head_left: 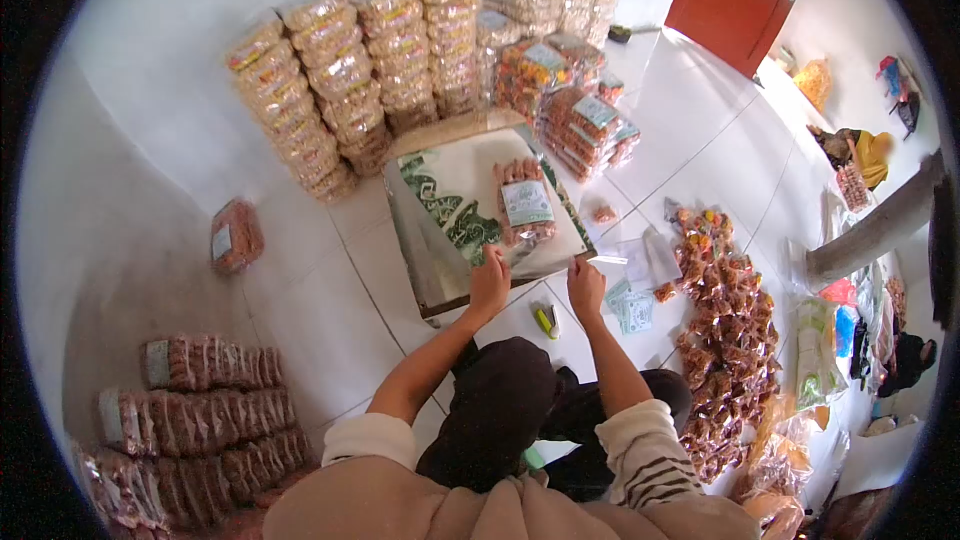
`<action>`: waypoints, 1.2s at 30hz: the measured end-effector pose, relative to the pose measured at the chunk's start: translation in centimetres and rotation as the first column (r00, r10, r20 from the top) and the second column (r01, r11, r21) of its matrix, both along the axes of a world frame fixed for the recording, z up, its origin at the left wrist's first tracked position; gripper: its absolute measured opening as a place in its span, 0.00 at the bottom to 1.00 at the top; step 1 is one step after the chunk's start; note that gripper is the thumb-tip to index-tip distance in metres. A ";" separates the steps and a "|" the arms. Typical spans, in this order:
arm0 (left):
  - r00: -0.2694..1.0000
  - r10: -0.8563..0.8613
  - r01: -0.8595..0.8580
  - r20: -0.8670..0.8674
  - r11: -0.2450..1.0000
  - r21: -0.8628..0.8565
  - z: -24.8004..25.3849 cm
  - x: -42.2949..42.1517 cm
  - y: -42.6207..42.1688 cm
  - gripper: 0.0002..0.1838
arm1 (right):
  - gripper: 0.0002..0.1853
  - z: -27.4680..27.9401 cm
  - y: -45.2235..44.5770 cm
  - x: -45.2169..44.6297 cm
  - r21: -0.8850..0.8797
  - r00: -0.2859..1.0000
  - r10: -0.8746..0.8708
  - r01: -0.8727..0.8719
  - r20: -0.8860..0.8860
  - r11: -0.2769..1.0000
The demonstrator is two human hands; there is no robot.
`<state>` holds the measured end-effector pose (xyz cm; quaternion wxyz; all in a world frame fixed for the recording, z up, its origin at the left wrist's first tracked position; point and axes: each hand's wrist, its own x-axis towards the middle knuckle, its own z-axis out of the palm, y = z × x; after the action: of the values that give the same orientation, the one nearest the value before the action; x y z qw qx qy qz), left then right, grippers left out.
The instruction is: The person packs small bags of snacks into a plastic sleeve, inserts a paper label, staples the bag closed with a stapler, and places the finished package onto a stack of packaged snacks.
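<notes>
On a low surface, the left hand and right hand pinch a snack bag at its near corners; likely light, slippery, fragile, best supported underneath.

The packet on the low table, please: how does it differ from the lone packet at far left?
The table packet shows a broad label face-on; the lone packet, a narrower one near its edge. The table packet lies near the left hand, the lone packet well away. Both look reddish-brown.
</notes>
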<state>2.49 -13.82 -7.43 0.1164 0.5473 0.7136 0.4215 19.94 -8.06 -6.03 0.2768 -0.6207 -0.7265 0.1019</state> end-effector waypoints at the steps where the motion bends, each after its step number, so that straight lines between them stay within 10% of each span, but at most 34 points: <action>1: 1.000 -0.001 0.002 -0.011 1.000 0.025 1.4 -0.4 0.4 0.13 | 0.13 2.0 0.3 -0.1 -0.010 0.999 0.044 -0.044 -0.016 0.999; 4: 0.982 -0.021 -0.037 0.188 0.952 0.304 6.7 -1.8 2.3 0.13 | 0.15 9.5 1.6 -0.7 0.056 0.993 0.080 -0.075 -0.088 0.996; 12: 0.752 -0.110 0.251 0.650 0.959 -0.128 24.5 -5.7 7.8 0.06 | 0.16 20.8 11.4 -2.3 -0.082 0.965 0.169 -0.188 -0.202 0.979; 13: 0.755 -0.114 0.248 0.646 0.961 -0.121 24.7 -5.9 8.4 0.06 | 0.16 21.4 11.7 -2.3 -0.259 0.948 0.145 -0.221 -0.283 0.940; 18: 0.759 -0.127 0.332 0.638 0.919 -0.212 24.1 -7.8 7.5 0.08 | 0.17 18.5 12.8 -2.3 0.134 0.909 0.413 -0.404 -0.046 0.905; 22: 0.700 -0.164 0.393 0.695 0.901 -0.183 22.3 -8.0 4.5 0.10 | 0.21 23.2 4.3 -2.8 -0.118 0.939 0.228 -0.265 -0.257 0.957; 25: 0.476 -0.296 0.428 0.828 0.900 0.076 18.6 -7.1 2.9 0.30 | 0.20 19.2 6.2 -1.9 -0.149 0.912 0.238 -0.300 -0.335 0.942; 27: 0.860 -0.355 0.328 0.367 0.935 0.136 12.5 -7.3 3.7 0.48 | 0.23 18.2 6.7 -1.5 -0.158 0.860 0.253 -0.353 -0.442 0.922; 31: 0.821 -0.562 0.533 0.105 0.819 0.211 7.8 -5.7 5.8 0.43 | 0.17 18.7 4.9 -0.4 -0.218 0.846 0.323 -0.442 -0.424 0.870; 33: 0.750 -0.580 0.549 0.320 0.814 0.189 9.7 -4.6 5.8 0.40 | 0.21 15.4 4.7 0.5 0.054 0.398 0.373 -0.620 -0.838 0.783; 36: 0.607 -0.568 0.555 0.555 0.804 0.216 8.8 -3.7 5.9 0.34 | 0.34 10.6 5.3 0.4 0.053 0.423 0.379 -0.608 -0.823 0.792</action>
<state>-1.20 -7.91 1.38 0.4541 0.5831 0.4274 0.5207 20.31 -2.77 4.58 0.4473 -0.2921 -0.6521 0.5380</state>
